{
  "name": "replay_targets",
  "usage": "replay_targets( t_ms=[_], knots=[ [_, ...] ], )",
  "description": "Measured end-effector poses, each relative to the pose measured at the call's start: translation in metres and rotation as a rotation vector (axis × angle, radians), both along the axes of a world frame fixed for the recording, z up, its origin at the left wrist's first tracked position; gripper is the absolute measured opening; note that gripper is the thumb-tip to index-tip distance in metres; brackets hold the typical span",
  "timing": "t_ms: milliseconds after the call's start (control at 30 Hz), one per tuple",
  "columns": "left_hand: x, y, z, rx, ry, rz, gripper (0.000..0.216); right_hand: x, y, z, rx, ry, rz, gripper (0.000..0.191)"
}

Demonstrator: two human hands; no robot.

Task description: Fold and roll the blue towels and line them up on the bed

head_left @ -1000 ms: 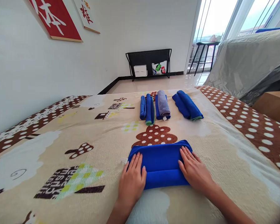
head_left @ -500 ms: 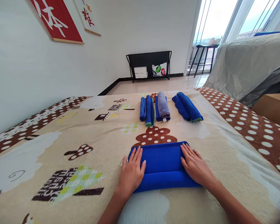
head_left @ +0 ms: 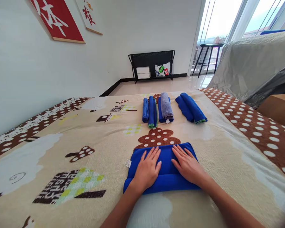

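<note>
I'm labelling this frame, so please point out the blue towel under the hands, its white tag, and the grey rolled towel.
blue towel [head_left: 166, 182]: head view, bare near fold.
white tag [head_left: 128, 163]: head view, label at left edge.
grey rolled towel [head_left: 166, 106]: head view, top of roll.

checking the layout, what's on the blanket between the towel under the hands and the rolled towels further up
In the head view, only bare blanket lies between the folded blue towel and the rolled towels; its brown dotted tree print fills that stretch.
</note>
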State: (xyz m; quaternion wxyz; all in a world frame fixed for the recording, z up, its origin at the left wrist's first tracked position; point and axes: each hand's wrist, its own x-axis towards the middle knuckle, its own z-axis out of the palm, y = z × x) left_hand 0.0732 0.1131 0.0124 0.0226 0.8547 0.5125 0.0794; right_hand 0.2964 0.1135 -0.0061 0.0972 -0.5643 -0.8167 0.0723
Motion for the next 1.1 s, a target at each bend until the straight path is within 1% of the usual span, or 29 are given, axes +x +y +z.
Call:
replay_targets(
  t_ms=[67, 133, 167, 233, 300, 333, 400, 467, 533, 600, 667, 733, 800, 900, 967, 1033, 1067, 1100],
  knots=[
    [-0.011, 0.0, -0.004, 0.034, 0.001, 0.147, 0.05, 0.016, 0.002, -0.006, 0.011, -0.018, -0.124, 0.056],
    [-0.021, -0.001, -0.006, 0.067, 0.005, 0.261, 0.05, 0.03, 0.0, -0.012, 0.027, -0.035, -0.213, 0.057],
    [-0.025, -0.002, -0.006, 0.079, 0.007, 0.294, 0.05, 0.036, -0.002, -0.013, 0.038, -0.043, -0.244, 0.058],
    [-0.033, -0.007, -0.002, 0.095, 0.012, 0.314, 0.049, 0.045, -0.011, -0.011, 0.057, -0.058, -0.288, 0.06],
    [-0.043, -0.019, 0.005, 0.096, 0.013, 0.273, 0.047, 0.054, -0.026, -0.002, 0.102, -0.063, -0.274, 0.059],
    [-0.05, -0.028, 0.009, 0.11, 0.007, 0.221, 0.046, 0.06, -0.037, 0.004, 0.146, -0.064, -0.224, 0.057],
    [-0.065, -0.051, 0.014, 0.194, -0.02, 0.081, 0.045, 0.072, -0.061, 0.016, 0.264, -0.061, -0.05, 0.052],
    [-0.081, -0.079, 0.012, 0.316, -0.038, -0.054, 0.05, 0.083, -0.086, 0.021, 0.374, -0.047, 0.102, 0.051],
    [-0.091, -0.101, 0.005, 0.394, -0.023, -0.119, 0.056, 0.086, -0.105, 0.016, 0.425, -0.028, 0.131, 0.055],
    [-0.091, -0.114, -0.006, 0.413, -0.001, -0.114, 0.058, 0.081, -0.113, 0.001, 0.441, -0.004, 0.089, 0.056],
    [-0.082, -0.114, -0.015, 0.424, -0.011, -0.056, 0.056, 0.069, -0.109, -0.015, 0.46, 0.046, 0.03, 0.052],
    [-0.071, -0.104, -0.018, 0.423, -0.057, 0.031, 0.051, 0.055, -0.098, -0.023, 0.476, 0.132, -0.045, 0.044],
    [-0.061, -0.09, -0.015, 0.399, -0.102, 0.097, 0.045, 0.046, -0.087, -0.018, 0.448, 0.201, -0.102, 0.033],
    [-0.058, -0.08, -0.001, 0.353, -0.128, 0.114, 0.039, 0.045, -0.081, 0.002, 0.356, 0.214, -0.1, 0.021],
    [-0.061, -0.084, 0.007, 0.274, -0.135, 0.109, 0.037, 0.05, -0.087, 0.01, 0.253, 0.209, -0.065, 0.017],
    [-0.063, -0.093, 0.011, 0.157, -0.129, 0.138, 0.036, 0.052, -0.096, 0.012, 0.168, 0.189, -0.067, 0.018],
    [-0.061, -0.096, 0.011, 0.12, -0.114, 0.172, 0.037, 0.049, -0.1, 0.01, 0.175, 0.162, -0.094, 0.019],
    [-0.056, -0.099, 0.011, 0.118, -0.093, 0.211, 0.038, 0.044, -0.101, 0.008, 0.226, 0.128, -0.135, 0.022]
  ],
)
